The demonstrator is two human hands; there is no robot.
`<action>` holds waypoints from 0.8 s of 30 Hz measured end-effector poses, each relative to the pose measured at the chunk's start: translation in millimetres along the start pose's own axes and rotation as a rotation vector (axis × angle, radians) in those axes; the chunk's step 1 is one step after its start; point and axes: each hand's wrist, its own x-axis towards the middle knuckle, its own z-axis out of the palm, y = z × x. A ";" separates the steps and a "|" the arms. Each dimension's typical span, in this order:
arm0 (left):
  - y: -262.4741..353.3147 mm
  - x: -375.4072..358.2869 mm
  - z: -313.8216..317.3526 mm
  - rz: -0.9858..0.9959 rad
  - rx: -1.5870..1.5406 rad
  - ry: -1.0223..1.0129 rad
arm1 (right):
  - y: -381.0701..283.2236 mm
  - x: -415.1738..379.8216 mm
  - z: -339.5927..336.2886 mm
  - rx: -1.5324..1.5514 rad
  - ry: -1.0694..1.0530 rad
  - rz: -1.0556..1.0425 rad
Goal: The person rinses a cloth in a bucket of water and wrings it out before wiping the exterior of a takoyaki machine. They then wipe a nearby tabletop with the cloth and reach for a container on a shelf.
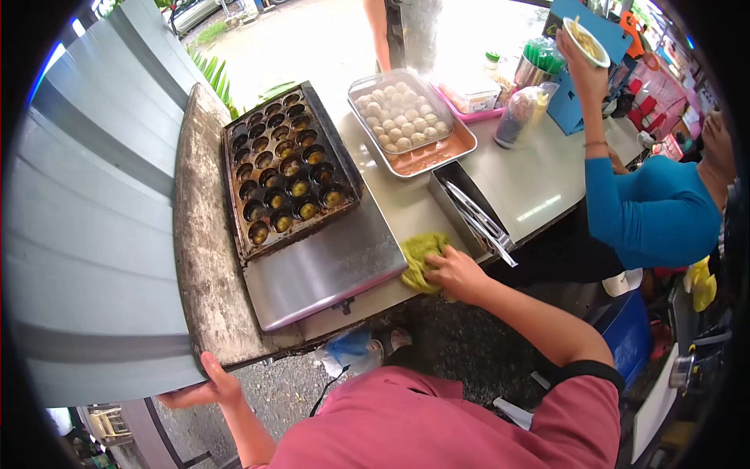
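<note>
My right hand (458, 273) is closed on a yellow-green cloth (424, 259), which is bunched up on the light countertop beside the stove's front corner. Down at the lower left, my left hand (212, 389) is at the bottom edge of the grey corrugated panel (101, 258), thumb and fingers spread apart. Between the two hands is a stove with a steel front (328, 270). It bears a dark moulded pan (215, 168) with rows of round wells, several holding yellowish batter or filling.
A metal tray (472, 144) holds a clear box of pale balls (402, 117). Tongs (480, 215) lie in a narrow metal bin (439, 187). At the right, a person in a blue sleeve (613, 207) raises a bowl of food (587, 43). A blue bin (625, 336) stands below.
</note>
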 end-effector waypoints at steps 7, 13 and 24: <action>7.8 3.3 5.6 -0.023 -0.003 0.031 | -12.6 -69.8 -51.7 0.469 0.030 0.304; 6.9 5.4 6.1 0.003 -0.043 0.019 | -16.3 2.8 -82.4 0.367 0.369 0.370; 6.9 4.6 7.3 0.002 -0.022 0.038 | -45.4 26.3 36.5 0.036 0.262 0.412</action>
